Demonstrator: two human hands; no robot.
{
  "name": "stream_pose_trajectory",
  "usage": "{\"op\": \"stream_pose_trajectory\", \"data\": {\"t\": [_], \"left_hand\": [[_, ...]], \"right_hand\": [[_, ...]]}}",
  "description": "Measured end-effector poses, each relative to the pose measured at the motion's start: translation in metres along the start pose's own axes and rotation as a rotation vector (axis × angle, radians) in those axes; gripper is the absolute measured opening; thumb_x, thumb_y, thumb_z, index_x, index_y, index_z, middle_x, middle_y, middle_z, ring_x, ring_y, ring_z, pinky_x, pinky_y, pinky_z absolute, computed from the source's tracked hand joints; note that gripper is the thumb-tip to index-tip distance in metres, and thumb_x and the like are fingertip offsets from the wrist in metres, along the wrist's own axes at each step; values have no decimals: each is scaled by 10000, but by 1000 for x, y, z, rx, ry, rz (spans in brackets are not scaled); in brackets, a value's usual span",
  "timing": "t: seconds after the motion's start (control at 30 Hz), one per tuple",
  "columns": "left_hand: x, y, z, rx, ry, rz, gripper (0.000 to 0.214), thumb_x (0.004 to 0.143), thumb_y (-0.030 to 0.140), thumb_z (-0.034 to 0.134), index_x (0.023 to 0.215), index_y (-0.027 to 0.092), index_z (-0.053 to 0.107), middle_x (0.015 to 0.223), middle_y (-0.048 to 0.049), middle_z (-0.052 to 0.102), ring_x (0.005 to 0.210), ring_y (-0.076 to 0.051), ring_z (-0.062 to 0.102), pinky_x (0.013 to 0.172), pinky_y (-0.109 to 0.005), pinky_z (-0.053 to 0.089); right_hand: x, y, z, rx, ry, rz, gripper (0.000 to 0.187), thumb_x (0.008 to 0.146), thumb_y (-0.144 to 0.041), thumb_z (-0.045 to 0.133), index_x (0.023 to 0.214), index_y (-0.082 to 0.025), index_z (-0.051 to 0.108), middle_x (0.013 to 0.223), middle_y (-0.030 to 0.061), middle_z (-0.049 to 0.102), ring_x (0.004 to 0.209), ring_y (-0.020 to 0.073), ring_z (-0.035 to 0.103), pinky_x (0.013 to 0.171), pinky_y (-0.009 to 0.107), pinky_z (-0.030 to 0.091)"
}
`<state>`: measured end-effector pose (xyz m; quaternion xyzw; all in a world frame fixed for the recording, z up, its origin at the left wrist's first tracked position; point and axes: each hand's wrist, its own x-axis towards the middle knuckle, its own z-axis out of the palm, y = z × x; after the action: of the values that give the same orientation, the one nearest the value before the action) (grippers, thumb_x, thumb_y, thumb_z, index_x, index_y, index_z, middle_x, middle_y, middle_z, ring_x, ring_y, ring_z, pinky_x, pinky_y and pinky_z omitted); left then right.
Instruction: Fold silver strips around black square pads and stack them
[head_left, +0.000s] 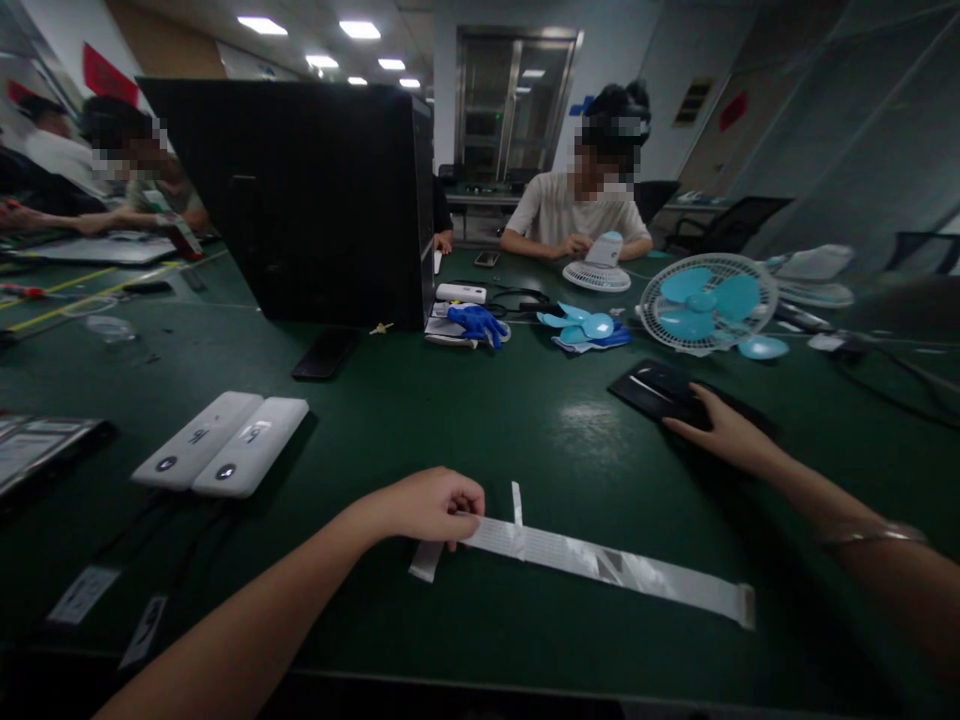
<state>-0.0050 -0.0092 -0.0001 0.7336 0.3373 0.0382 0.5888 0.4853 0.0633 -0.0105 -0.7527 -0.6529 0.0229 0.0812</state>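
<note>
My left hand is closed, pinching a flat white ribbon cable near its left end. The cable stretches to the right over the green table and ends in a small connector. A narrow strip of clear tape crosses it close to my fingers, and a short piece sticks out below my hand. At the right, my right hand has thumb and fingers on the near edge of a black, flat, glossy object, whose kind I cannot make out.
Two white power banks lie at left with cables. Beyond are a black phone, a large black case, blue gloves, blue fan blades and a fan. A person opposite handles a fan part.
</note>
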Motion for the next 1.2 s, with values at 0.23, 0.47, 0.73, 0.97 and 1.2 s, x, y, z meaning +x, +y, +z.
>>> {"op": "stream_pose_trajectory", "data": {"t": [0.23, 0.47, 0.73, 0.97, 1.2], "left_hand": [[-7, 12, 0, 516, 189, 242, 252, 848, 441, 580, 788, 216, 677, 785, -6, 616, 683, -143, 565, 568, -242, 365], [-8, 7, -12, 680, 386, 407, 232, 796, 401, 664, 683, 199, 674, 932, -20, 559, 877, -171, 535, 744, -288, 386], [-7, 7, -9, 706, 338, 382, 233, 803, 391, 658, 682, 192, 656, 879, -12, 564, 854, -171, 531, 796, -318, 372], [-3, 9, -10, 484, 284, 352, 212, 848, 361, 623, 727, 193, 666, 737, 17, 657, 771, -148, 589, 821, -310, 375], [3, 3, -9, 41, 325, 117, 285, 838, 439, 592, 759, 171, 648, 734, -2, 630, 649, -138, 578, 598, -263, 428]], "right_hand": [[-31, -124, 22, 133, -140, -484, 914, 803, -687, 497, 1505, -184, 195, 1510, 133, 282, 1384, 321, 251, 1143, 483, 214], [-73, -193, 20, 244, -218, -762, 905, 814, -619, 553, 1522, -210, 166, 1532, 108, 239, 1404, 300, 200, 1141, 522, 196], [-111, -220, 12, 291, -351, -850, 893, 841, -542, 576, 1531, -195, 128, 1548, 100, 188, 1421, 262, 155, 1157, 479, 185], [-118, -217, -34, 389, -513, -731, 614, 960, -505, 386, 1500, -243, 260, 1449, 70, 410, 1264, 213, 454, 1062, 405, 382], [-148, -216, -43, 78, -216, -873, 712, 892, -319, 543, 1509, -337, 190, 1356, 69, 497, 1068, 243, 577, 855, 422, 513]]}}
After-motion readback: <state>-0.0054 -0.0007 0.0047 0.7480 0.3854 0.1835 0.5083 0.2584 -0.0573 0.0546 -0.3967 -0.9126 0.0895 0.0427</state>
